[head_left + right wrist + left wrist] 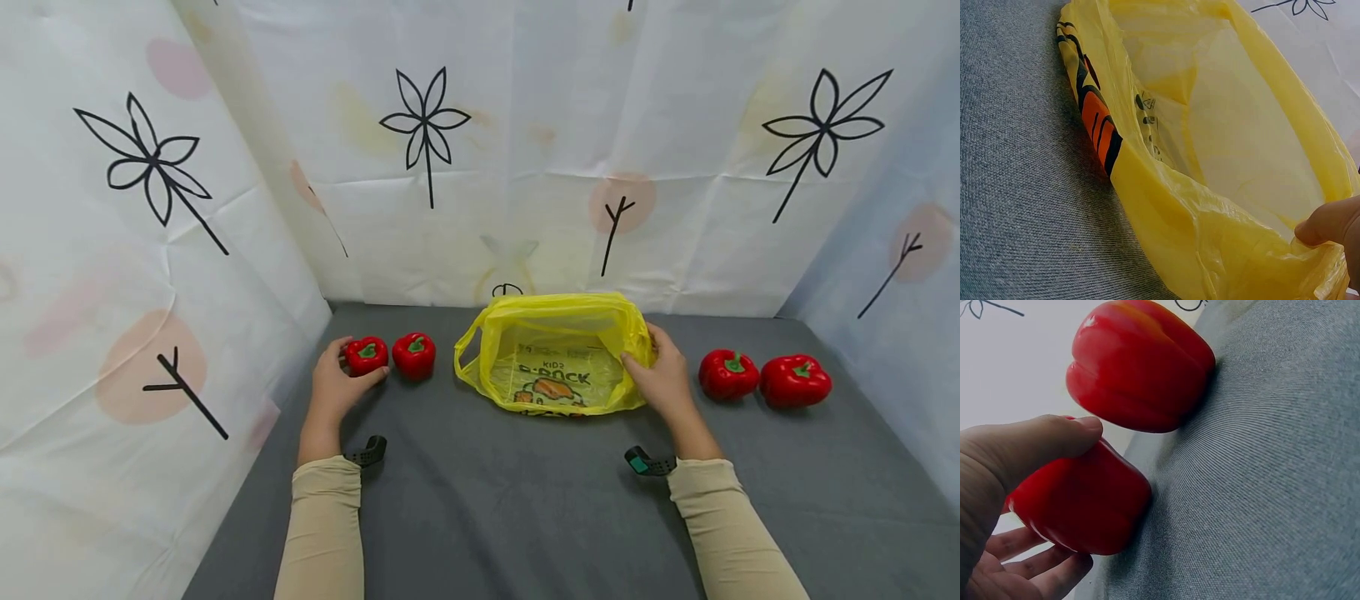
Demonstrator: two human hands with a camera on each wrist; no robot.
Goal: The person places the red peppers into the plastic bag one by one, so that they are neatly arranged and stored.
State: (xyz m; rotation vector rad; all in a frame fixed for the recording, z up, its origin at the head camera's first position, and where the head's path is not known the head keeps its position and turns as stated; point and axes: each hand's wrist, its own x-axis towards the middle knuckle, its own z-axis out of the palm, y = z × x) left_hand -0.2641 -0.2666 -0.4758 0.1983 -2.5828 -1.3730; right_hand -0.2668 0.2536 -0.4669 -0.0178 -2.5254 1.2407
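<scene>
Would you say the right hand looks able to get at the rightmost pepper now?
Probably not yet: the right hand pinches the edge of the yellow bag, and the nearer pepper sits between hand and the rightmost pepper.

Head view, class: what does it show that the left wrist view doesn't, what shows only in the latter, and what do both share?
Head view only: a yellow plastic bag, the right hand gripping its edge, and two glossy red bell peppers to the right.
Left wrist only: fine ribs in the grey cloth, an orange streak on the unheld red pepper.
Both: that cloth, the left hand holding one pepper, the unheld one alongside.
</scene>
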